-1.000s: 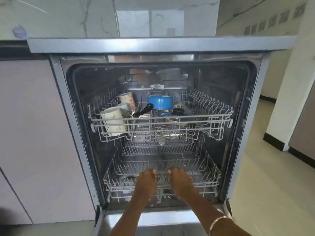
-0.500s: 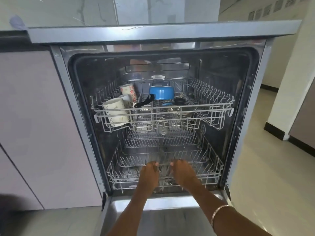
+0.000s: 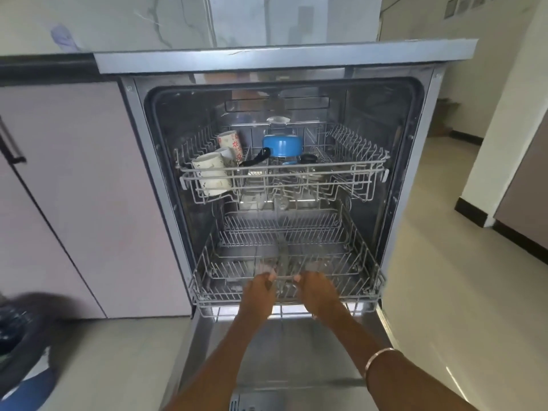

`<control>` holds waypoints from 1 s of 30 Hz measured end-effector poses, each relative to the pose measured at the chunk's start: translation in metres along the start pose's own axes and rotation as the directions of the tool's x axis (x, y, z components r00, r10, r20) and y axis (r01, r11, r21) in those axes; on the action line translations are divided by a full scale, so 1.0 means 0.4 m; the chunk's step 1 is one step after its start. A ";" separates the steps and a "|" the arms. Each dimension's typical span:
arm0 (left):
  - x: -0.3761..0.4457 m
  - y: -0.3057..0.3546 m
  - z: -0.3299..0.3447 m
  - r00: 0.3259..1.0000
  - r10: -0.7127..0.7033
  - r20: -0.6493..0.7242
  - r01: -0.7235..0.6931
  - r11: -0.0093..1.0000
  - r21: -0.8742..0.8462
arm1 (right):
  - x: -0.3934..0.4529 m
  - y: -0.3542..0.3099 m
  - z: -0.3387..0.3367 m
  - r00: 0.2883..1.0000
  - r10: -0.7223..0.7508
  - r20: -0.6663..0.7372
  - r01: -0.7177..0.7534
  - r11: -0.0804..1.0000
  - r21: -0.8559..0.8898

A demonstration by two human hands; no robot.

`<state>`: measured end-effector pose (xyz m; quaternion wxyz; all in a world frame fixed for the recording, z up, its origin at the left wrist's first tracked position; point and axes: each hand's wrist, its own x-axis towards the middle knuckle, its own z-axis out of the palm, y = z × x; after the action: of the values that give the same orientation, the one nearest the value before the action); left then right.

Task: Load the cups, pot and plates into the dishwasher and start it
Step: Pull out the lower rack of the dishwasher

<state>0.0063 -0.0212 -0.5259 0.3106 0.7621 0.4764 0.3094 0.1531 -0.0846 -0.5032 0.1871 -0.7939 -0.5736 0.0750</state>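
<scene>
On my left I see pale pink cabinet doors (image 3: 74, 188), one with a dark handle (image 3: 10, 143). At the top lies a marble countertop (image 3: 133, 22). On my right wrist sits a thin bangle (image 3: 378, 355). Cream floor tiles (image 3: 462, 292) fill the right of the frame.

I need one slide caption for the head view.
Both hands grip the lower rack; cups and blue pot sit above.

Head view looks down into open dishwasher (image 3: 275, 120).
</scene>
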 end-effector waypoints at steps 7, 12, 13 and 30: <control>-0.088 -0.004 -0.011 1.000 0.026 -0.013 -0.027 0.999 -0.028 | -0.090 -0.015 -0.008 0.999 -0.040 0.004 0.041 0.997 -0.071; -0.134 0.011 -0.021 0.999 0.045 -0.006 -0.045 0.999 -0.025 | -0.127 -0.018 -0.016 0.999 -0.037 0.034 0.039 0.998 -0.058; -0.141 0.013 -0.025 1.000 0.025 0.011 -0.024 1.000 -0.012 | -0.139 -0.024 -0.022 0.998 -0.031 0.060 0.034 0.998 -0.057; -0.434 0.078 -0.130 0.953 -0.156 0.258 0.147 0.988 0.054 | -0.419 -0.071 -0.114 0.944 0.014 0.330 -0.027 0.999 0.035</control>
<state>-0.0786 -0.1822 -0.5004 0.3804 0.7627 0.4935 0.1730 0.0878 -0.2440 -0.4663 0.1032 -0.7722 -0.5871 0.2198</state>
